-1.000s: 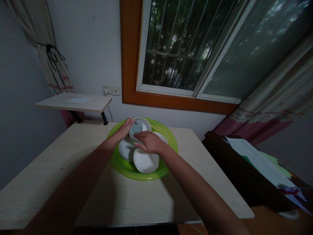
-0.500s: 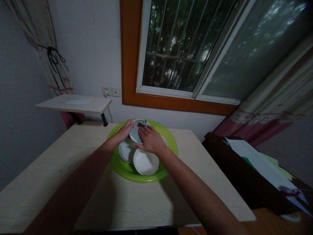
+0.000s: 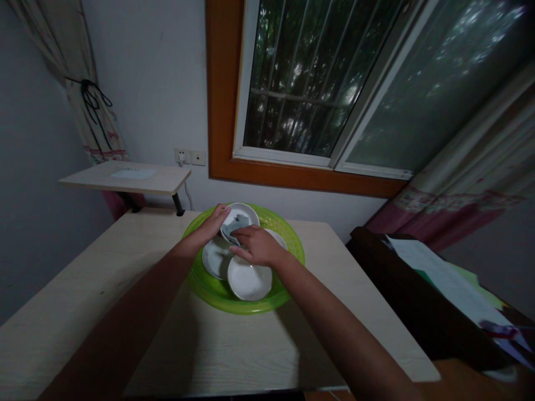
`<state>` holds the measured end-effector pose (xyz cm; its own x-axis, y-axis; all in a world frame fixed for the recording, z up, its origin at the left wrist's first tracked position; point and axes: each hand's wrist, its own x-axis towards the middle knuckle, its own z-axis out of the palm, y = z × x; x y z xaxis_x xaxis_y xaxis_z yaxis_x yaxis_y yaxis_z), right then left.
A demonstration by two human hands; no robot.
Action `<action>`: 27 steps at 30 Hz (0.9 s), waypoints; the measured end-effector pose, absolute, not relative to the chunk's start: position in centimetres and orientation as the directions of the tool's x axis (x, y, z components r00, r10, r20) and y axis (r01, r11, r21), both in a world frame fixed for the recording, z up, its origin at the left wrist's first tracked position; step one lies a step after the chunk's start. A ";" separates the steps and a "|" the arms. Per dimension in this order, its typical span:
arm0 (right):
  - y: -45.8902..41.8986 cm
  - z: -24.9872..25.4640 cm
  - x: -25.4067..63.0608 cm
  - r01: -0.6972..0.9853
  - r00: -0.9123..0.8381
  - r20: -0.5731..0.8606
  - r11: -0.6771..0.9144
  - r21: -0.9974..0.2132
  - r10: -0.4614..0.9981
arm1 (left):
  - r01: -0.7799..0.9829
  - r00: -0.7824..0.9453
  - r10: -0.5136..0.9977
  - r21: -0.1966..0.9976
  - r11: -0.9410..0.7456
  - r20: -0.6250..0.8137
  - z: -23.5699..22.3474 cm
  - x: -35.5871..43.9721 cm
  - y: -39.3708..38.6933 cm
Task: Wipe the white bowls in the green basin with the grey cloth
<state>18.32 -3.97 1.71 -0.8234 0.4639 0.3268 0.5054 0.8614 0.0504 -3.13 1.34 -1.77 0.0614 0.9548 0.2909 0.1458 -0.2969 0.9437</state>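
Note:
A white bowl is tilted toward me above a round green basin. My left hand grips its left rim, the thumb lying over the edge. Inside that bowl lies a bunched grey cloth, and my right hand presses its fingers on the cloth near the lower rim. Below, in the basin, sit a front white bowl, a left white bowl and a right one, partly hidden behind my right hand.
The basin stands on a pale wooden table. A small raised shelf with a sheet of paper stands at the back left. Right of the table, papers lie on a dark piece of furniture. A window is behind.
My right hand moved up the bowl with the cloth spread flat, then came back down toward the lower rim, bunching the cloth. My left hand keeps its hold on the bowl.

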 end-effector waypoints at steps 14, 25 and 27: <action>-4.0 1.4 17.8 0.684 -0.697 0.383 0.722 0.103 0.606 | 0.094 0.152 0.943 0.946 -0.311 0.295 -2.0 -3.0 1.4; -4.5 2.6 17.8 0.730 -0.673 0.358 0.660 0.178 0.647 | 0.153 0.075 0.948 0.936 -0.316 0.308 -1.0 -3.2 0.8; -4.4 2.5 17.8 0.687 -0.713 0.348 0.704 0.177 0.608 | 0.169 0.060 0.948 0.932 -0.320 0.314 -0.7 -3.3 0.7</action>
